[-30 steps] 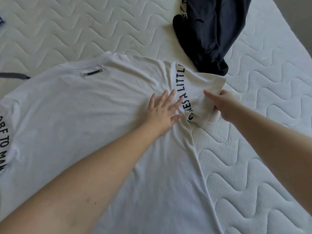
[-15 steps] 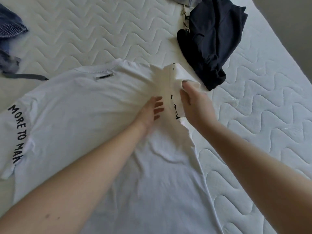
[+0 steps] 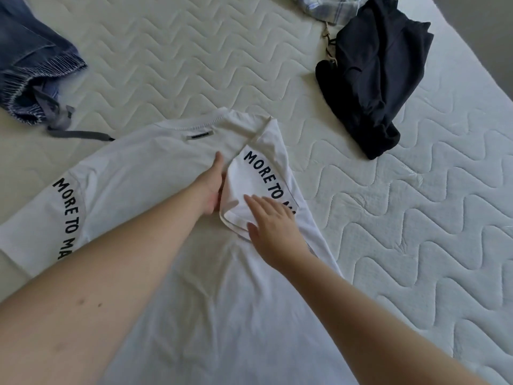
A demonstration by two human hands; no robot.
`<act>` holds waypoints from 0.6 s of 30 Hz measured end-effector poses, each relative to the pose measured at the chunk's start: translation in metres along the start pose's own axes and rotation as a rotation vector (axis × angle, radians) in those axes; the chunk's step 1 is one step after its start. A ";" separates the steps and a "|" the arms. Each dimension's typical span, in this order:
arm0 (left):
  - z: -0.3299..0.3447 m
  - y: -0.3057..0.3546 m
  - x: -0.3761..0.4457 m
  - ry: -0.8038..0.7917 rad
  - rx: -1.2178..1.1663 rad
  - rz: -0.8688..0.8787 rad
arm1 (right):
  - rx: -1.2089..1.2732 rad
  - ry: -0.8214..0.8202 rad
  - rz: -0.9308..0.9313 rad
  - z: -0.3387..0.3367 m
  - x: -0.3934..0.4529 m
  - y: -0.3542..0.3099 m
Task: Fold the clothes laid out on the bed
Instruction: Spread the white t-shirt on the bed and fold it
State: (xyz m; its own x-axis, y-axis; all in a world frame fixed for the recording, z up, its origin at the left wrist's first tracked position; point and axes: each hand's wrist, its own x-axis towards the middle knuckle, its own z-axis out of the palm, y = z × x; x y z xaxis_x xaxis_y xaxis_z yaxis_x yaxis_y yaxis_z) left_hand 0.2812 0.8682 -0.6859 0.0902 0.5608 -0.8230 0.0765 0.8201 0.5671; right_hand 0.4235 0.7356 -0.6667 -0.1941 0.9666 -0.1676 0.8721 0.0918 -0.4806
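- White tee point(image 3: 172, 273) is spread flat on the bed point(image 3: 416, 218), back side up with the collar at the far end and a small dark tag just below it.
- Right sleeve point(image 3: 261, 187) is flipped inward over the body of the tee, black "MORE TO MA..." lettering facing up. Its hem makes a little loop at the near edge.
- Left sleeve point(image 3: 55, 204) lies out flat at the left, same lettering on it.
- Left hand point(image 3: 213, 187) sits just left of the folded sleeve, thumb pointing far. Its fingers are tucked under the sleeve's edge, so can't tell if it's pinching the cloth or only resting there.
- Right hand point(image 3: 270, 220) is flat and open, palm down on the near part of the folded sleeve, fingers spread, covering the end of the lettering.
- Other stuff on the bed: jeans point(image 3: 30, 56) bunched at the far left with a grey drawstring trailing toward the tee, a dark garment point(image 3: 372, 76) crumpled at the far right, and a bit of light checked shirt point(image 3: 324, 6) just beyond it.
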 end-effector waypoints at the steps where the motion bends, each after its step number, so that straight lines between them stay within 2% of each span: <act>1: 0.001 -0.003 0.000 0.013 0.066 0.021 | -0.031 0.013 0.063 0.000 -0.008 0.007; 4: 0.000 -0.017 0.001 0.067 0.493 0.140 | -0.108 -0.044 0.297 0.000 -0.031 0.032; 6: -0.003 -0.017 -0.002 0.122 0.608 0.238 | -0.117 -0.059 0.370 0.000 -0.041 0.042; 8: -0.004 -0.011 -0.007 0.141 0.568 0.313 | -0.148 -0.029 0.357 0.002 -0.043 0.044; 10: -0.007 0.000 -0.011 0.127 0.423 0.356 | -0.196 0.006 0.331 0.005 -0.041 0.041; 14: -0.019 0.016 -0.027 -0.013 0.027 0.351 | -0.215 0.091 0.301 0.011 -0.032 0.029; 16: -0.030 0.018 -0.032 -0.048 -0.061 0.345 | -0.210 0.117 0.266 0.015 -0.030 0.023; 18: -0.040 0.011 -0.031 -0.007 -0.104 0.313 | -0.210 0.149 0.226 0.020 -0.030 0.017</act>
State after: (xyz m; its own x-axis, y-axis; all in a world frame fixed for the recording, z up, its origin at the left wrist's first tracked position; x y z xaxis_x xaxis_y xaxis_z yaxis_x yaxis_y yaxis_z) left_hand 0.2394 0.8648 -0.6552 0.1001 0.7871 -0.6086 -0.0580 0.6153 0.7862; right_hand 0.4349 0.7038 -0.6876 0.0685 0.9911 -0.1141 0.9621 -0.0959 -0.2554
